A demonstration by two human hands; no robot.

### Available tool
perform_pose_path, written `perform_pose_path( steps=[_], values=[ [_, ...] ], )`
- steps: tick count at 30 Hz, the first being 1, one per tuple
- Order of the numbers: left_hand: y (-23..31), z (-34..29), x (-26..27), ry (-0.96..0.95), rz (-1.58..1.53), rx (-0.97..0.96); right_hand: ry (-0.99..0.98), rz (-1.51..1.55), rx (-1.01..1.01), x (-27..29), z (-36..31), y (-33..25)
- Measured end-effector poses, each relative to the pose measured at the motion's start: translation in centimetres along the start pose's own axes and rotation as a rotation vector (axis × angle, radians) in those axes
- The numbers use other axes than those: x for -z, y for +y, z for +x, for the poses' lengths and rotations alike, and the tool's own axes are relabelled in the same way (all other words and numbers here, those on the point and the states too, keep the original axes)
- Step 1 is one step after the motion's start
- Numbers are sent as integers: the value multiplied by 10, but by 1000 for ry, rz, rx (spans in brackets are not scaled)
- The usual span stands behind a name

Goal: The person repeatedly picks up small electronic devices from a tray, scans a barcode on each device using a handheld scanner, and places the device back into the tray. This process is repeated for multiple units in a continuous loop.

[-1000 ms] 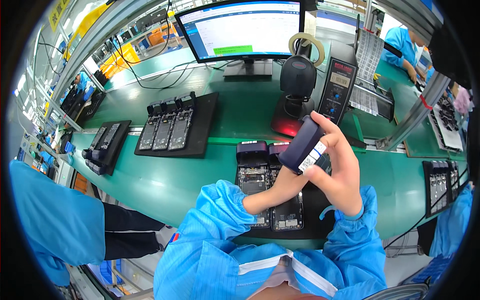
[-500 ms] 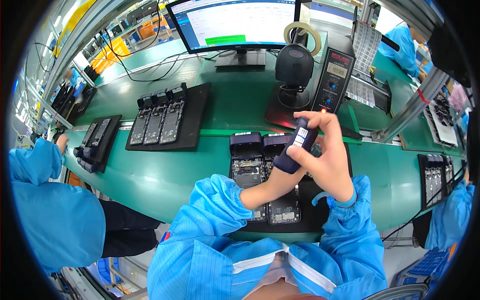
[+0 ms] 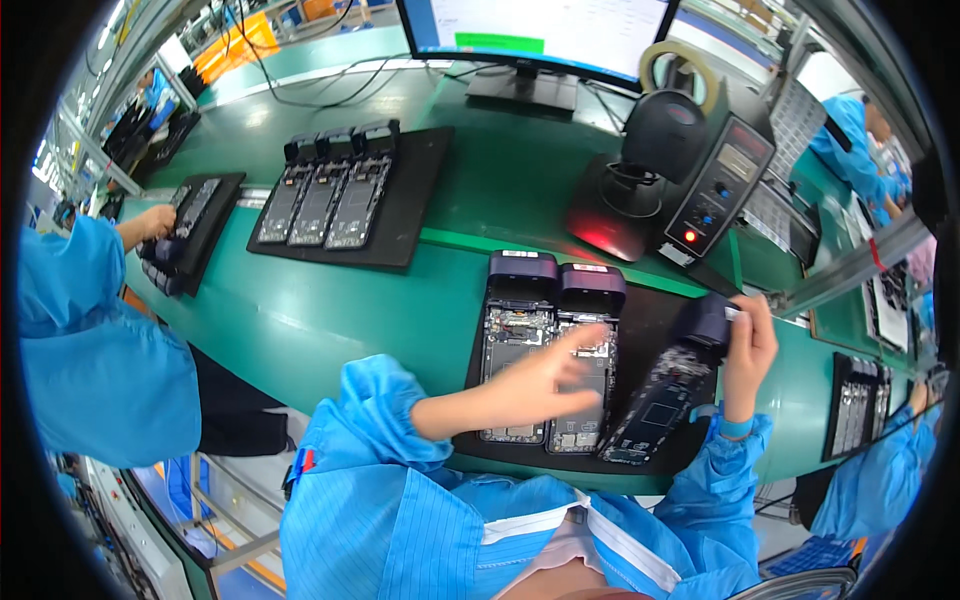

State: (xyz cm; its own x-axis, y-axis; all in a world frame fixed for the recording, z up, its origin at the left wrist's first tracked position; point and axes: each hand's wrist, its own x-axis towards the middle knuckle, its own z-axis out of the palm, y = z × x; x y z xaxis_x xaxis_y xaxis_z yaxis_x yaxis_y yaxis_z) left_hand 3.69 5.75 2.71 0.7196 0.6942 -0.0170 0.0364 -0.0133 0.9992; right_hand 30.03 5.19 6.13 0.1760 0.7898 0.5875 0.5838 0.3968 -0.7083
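Evidently, the opened phone (image 3: 650, 410) at our right is the one we hold; it lies slanted and tilted over the right part of the black mat (image 3: 650, 310), its lower end by the mat's near edge, its dark cover (image 3: 703, 320) raised toward the far right corner. We cannot tell whether that lower end touches the mat. Since we grip it only by the cover, we judge that its weight could strain the joint between cover and body, or let it twist from our fingers. Lowered at this slant, it could scrape the middle phone (image 3: 578, 425) just beside it, or overhang the mat's right edge. Our left fingers could also brush the middle phone's bare circuitry if they dipped.

As for pose, our right hand (image 3: 752, 350) stands upright from a blue wristband (image 3: 737, 428), its fingers closed on the cover's outer side. Our left hand (image 3: 535, 385) reaches in from the mat's left edge, across the left phone (image 3: 508, 365), fingers spread, blurred and seemingly holding nothing; contact below we cannot confirm. Beyond the mat's far edge, on the green bench (image 3: 310, 340), we have a scanner (image 3: 665, 135) on its stand.
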Motion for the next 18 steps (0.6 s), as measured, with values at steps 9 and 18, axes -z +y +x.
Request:
perform_pose_path(
  steps=[9,18],
  values=[
    [-41,-32,49,612,71,-6,-119,3,-203,-43,-17,50],
    [-46,-26,61,276,152,14,-101,-34,-280,-41,-12,66]
  ],
)
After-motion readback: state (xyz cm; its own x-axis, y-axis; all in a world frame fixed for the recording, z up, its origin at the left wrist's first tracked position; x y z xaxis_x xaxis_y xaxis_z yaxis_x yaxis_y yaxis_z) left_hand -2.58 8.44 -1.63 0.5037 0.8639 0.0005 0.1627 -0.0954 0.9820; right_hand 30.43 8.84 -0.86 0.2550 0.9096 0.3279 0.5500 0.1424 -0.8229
